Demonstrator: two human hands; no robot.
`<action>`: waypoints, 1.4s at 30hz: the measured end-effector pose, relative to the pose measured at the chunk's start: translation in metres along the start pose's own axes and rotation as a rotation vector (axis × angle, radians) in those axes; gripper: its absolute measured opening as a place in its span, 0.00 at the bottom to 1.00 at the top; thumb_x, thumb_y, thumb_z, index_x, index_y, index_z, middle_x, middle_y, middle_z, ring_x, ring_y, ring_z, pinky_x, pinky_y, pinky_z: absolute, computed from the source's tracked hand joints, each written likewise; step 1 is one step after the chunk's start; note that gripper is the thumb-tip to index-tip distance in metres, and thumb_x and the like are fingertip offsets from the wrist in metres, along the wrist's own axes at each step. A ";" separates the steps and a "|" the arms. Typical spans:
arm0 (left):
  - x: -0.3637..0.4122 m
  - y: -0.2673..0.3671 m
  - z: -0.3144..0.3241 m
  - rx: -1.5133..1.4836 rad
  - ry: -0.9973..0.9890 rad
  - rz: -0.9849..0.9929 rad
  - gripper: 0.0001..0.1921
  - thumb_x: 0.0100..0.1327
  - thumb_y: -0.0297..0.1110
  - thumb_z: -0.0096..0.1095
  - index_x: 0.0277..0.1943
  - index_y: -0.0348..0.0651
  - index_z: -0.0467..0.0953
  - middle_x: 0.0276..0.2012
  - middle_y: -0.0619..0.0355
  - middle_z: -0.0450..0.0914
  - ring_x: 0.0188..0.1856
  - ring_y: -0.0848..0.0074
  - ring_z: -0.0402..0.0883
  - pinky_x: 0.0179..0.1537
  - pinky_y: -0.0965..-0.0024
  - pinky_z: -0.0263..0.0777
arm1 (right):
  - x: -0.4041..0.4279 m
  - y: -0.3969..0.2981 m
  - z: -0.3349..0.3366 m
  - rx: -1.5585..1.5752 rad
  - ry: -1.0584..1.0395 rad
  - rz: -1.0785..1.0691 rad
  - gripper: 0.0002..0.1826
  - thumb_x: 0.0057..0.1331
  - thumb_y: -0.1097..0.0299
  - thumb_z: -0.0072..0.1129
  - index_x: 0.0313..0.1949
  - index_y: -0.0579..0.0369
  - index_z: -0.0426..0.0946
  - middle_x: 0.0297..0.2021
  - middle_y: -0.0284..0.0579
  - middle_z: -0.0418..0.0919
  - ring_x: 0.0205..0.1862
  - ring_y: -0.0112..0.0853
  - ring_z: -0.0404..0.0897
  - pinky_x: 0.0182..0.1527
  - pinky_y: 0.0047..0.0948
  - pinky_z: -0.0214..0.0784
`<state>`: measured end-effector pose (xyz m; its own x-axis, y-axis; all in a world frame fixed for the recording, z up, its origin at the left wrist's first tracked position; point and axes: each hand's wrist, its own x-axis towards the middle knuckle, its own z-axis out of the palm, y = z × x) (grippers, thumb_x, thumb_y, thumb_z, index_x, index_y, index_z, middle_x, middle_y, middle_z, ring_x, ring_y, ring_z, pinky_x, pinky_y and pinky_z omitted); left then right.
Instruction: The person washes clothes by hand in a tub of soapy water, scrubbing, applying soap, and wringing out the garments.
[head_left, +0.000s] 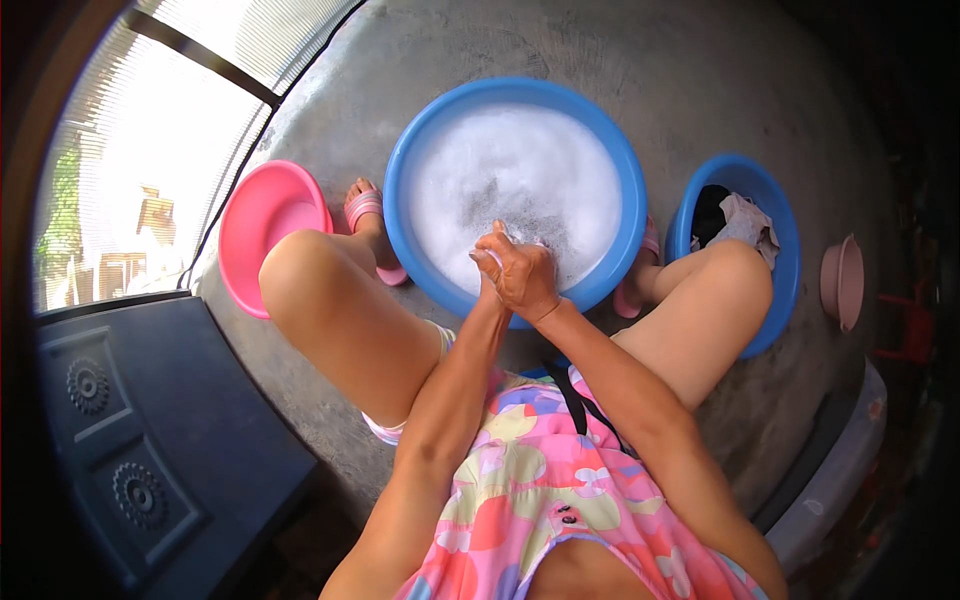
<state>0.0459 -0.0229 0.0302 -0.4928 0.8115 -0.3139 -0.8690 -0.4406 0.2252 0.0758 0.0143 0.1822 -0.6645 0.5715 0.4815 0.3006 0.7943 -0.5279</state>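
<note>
Before me on the floor stands a large blue plastic basin (637, 187), with thick white suds (517, 165) covering the water. My two hands meet just above the suds, inside the near rim. My right hand (529, 276) lies over the left with its fingers curled. Most of my left hand (489, 289) is hidden beneath it; mainly the wrist shows. Something whitish peeks out between the fingers, and I cannot tell whether it is cloth or foam. Greyer, thinner foam with small bubbles lies just beyond my fingers.
A pink plastic basin (259, 225) stands left of my foot. To the right, a blue tub (784, 300) holds dark and pale clothes (746, 225). Farther right is a small dusty-pink pan (841, 283). A dark panelled piece of furniture (187, 420) is at lower left, beside a bright screened opening (165, 150).
</note>
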 end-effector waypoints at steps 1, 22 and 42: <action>-0.005 0.000 0.024 0.000 -0.005 -0.019 0.16 0.62 0.45 0.39 0.30 0.42 0.68 0.20 0.65 0.65 0.20 0.82 0.63 0.18 0.76 0.58 | -0.007 0.016 0.004 -0.014 0.007 0.012 0.10 0.54 0.55 0.48 0.33 0.42 0.71 0.14 0.42 0.72 0.19 0.39 0.73 0.28 0.38 0.64; -0.009 0.009 0.075 0.575 0.330 -0.289 0.14 0.60 0.46 0.41 0.31 0.44 0.65 0.25 0.59 0.70 0.27 0.74 0.71 0.28 0.70 0.68 | -0.021 0.071 0.025 0.086 -0.021 0.706 0.11 0.58 0.55 0.42 0.30 0.47 0.68 0.15 0.49 0.72 0.22 0.48 0.72 0.23 0.42 0.61; -0.006 -0.002 0.073 0.479 0.299 -0.287 0.16 0.60 0.51 0.34 0.33 0.49 0.63 0.23 0.61 0.67 0.25 0.70 0.67 0.25 0.69 0.65 | -0.021 0.069 0.026 0.008 0.013 0.581 0.11 0.57 0.56 0.45 0.27 0.47 0.69 0.13 0.48 0.70 0.20 0.46 0.72 0.22 0.41 0.62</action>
<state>0.0533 0.0013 0.0991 -0.2941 0.6993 -0.6515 -0.8862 0.0559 0.4600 0.0928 0.0518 0.1181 -0.3832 0.9159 0.1197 0.6080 0.3477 -0.7137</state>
